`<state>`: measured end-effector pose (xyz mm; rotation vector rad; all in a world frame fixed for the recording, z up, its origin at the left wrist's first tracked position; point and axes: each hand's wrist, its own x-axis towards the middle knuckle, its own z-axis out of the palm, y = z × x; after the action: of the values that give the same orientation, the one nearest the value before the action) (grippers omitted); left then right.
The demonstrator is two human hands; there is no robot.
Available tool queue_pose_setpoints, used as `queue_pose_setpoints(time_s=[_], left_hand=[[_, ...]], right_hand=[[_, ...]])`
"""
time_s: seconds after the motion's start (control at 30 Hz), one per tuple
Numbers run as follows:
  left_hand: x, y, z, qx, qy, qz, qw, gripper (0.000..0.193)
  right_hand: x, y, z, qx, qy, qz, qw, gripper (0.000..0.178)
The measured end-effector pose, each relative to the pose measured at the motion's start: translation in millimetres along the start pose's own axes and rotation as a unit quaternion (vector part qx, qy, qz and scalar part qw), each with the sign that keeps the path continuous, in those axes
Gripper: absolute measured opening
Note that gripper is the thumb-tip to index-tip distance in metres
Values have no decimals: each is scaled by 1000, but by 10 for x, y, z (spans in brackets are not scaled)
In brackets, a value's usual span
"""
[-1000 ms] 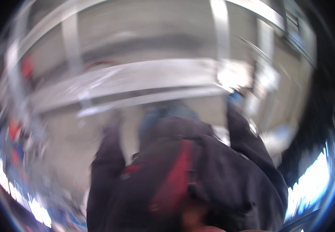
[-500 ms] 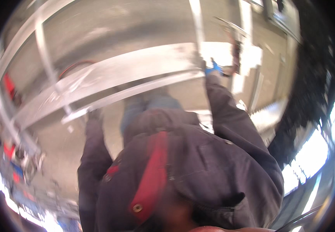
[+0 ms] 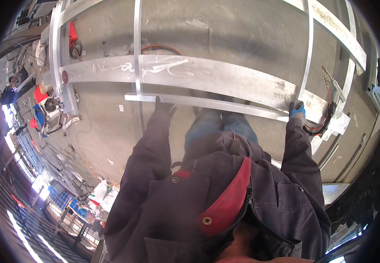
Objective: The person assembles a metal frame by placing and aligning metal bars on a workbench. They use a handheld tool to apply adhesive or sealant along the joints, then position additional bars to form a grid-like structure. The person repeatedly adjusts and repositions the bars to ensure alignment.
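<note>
A long, narrow, silvery metal bar (image 3: pixel 225 105) runs crosswise before me, along the near side of a wide metal beam (image 3: pixel 225 74) with pale scrawled marks. My left hand (image 3: pixel 165 107), in a dark glove, is at the bar near its left end. Its thumb lies against the bar and its other fingers reach beneath. My right hand (image 3: pixel 297 110), in a dark and blue glove, closes around the bar's right end. That end sits near the foot of a slim crossbar (image 3: pixel 307 52); a second crossbar (image 3: pixel 137 44) meets the bar close to my left hand.
A hand tool with a red and black hose (image 3: pixel 330 111) lies right of my right hand. More metal beams (image 3: pixel 339 35) stand at far right. Red equipment (image 3: pixel 73 35) and a fan-like machine (image 3: pixel 49 104) are at the left. A person (image 3: pixel 9 94) is at the far left edge.
The view has swung, so the beams and both hands appear farther right. Both hands stay at the bar's two ends. The picture is sharper now.
</note>
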<state>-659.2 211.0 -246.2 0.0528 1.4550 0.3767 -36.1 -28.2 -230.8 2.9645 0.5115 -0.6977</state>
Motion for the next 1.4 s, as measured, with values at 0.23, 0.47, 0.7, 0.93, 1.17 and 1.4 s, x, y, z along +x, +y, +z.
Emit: queue_pose_setpoints(time_s=[0.23, 0.47, 0.7, 0.93, 1.17, 1.4], left_hand=[[157, -78, 73, -107, 33, -33, 993, 74], [169, -48, 106, -108, 33, -15, 993, 70], [84, 33, 44, -65, 37, -1, 997, 64], [223, -91, 354, -65, 32, 21, 997, 57], [248, -231, 793, -68, 31, 24, 997, 52], [140, -361, 868, -69, 16, 34, 997, 46]], right_hand=[[64, -3, -5, 30, -9, 8, 999, 73], [195, 56, 40, -6, -5, 5, 1000, 71], [235, 128, -21, 61, 5, -7, 998, 75], [291, 125, 39, 60, -9, -2, 998, 75], [180, 3, -273, -64, -100, -22, 993, 64], [-167, 245, -64, 26, -83, -76, 993, 61]])
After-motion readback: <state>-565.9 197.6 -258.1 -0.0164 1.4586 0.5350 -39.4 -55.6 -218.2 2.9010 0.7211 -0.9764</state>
